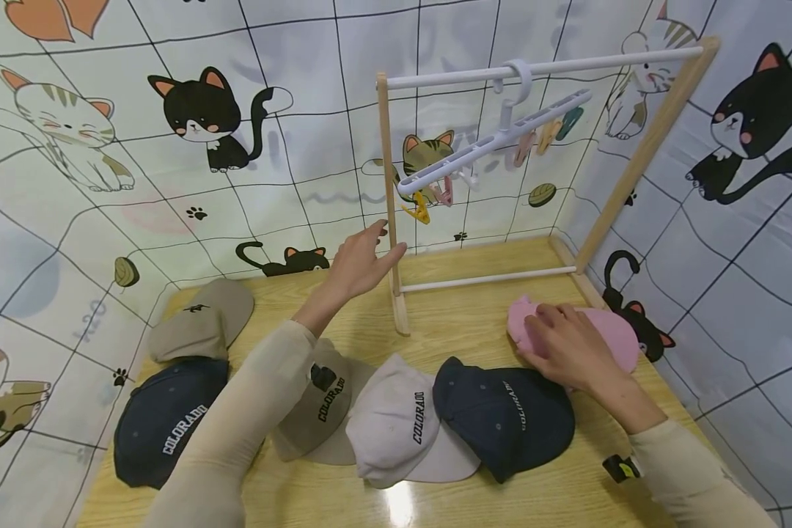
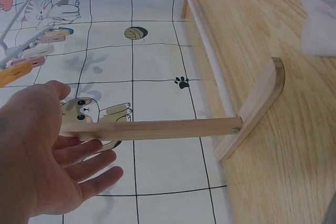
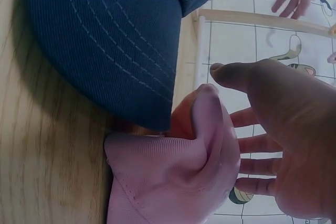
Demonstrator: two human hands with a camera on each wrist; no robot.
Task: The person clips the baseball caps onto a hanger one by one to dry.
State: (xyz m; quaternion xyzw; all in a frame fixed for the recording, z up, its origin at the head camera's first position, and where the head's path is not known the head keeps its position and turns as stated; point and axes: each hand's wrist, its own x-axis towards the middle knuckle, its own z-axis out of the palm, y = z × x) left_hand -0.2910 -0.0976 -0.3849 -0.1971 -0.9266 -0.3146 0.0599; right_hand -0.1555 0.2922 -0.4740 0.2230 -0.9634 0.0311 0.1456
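Left of the left hand (image 1: 358, 265), a beige cap (image 1: 191, 326) and navy cap (image 1: 165, 418) lie on the counter (image 1: 290, 506); 3 caps (image 1: 389, 429) lie left of the right hand (image 1: 567, 346).

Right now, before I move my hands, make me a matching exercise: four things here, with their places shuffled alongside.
1. Pink cap
2. Clip hanger
3. White Colorado cap
4. Left hand

A. Between a khaki cap and a navy cap
B. At the left wooden post
C. At the right hand
D. Hooked over the white top rail

Pairs: 1-C, 2-D, 3-A, 4-B
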